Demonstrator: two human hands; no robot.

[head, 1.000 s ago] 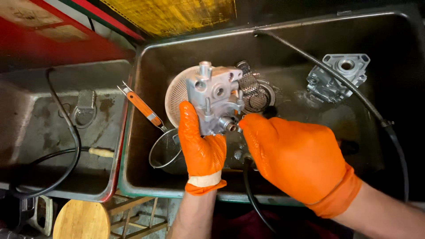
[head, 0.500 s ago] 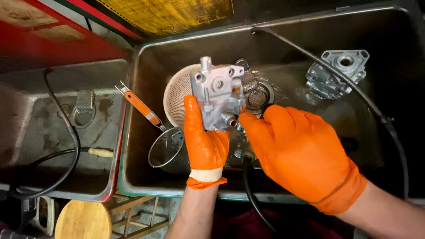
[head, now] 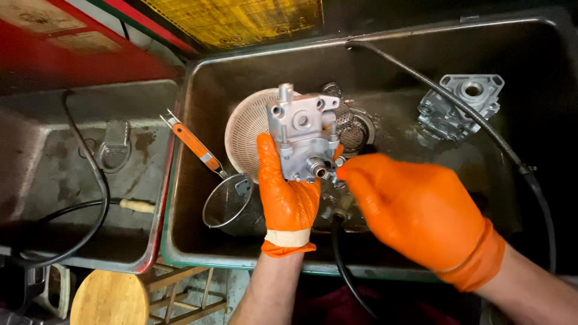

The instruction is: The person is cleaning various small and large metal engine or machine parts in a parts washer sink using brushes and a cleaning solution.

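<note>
**Cast metal part held over the wash sink**

While the left hand (head: 288, 195) grips it from below, the metal part (head: 304, 138) stands upright above the middle of the sink (head: 180, 241). It is a bare grey casting with bosses, bolt holes and a short tube sticking out at its 5 o'clock corner. By its look it is stiff and fairly heavy for its size, and it is likely slick, since the sink looks wet and both hands wear orange gloves. The flat body gives the surest hold; the small fittings at the bottom edge look like poor places to grip.

The left hand is closed around the lower half of the part, thumb up the front face, fingers hidden behind. The right hand (head: 421, 210) sits at 4 o'clock from the part, loosely curled, with 1 fingertip touching the fittings beside the tube; it grasps nothing that shows.

Behind the part, at 9 o'clock, lies a pale round basket (head: 247, 129). A wire strainer (head: 226, 201) with an orange handle lies at 8 o'clock. A 2nd casting (head: 460, 105) rests well apart at 2 o'clock, with a black hose (head: 457, 111) crossing it.
</note>
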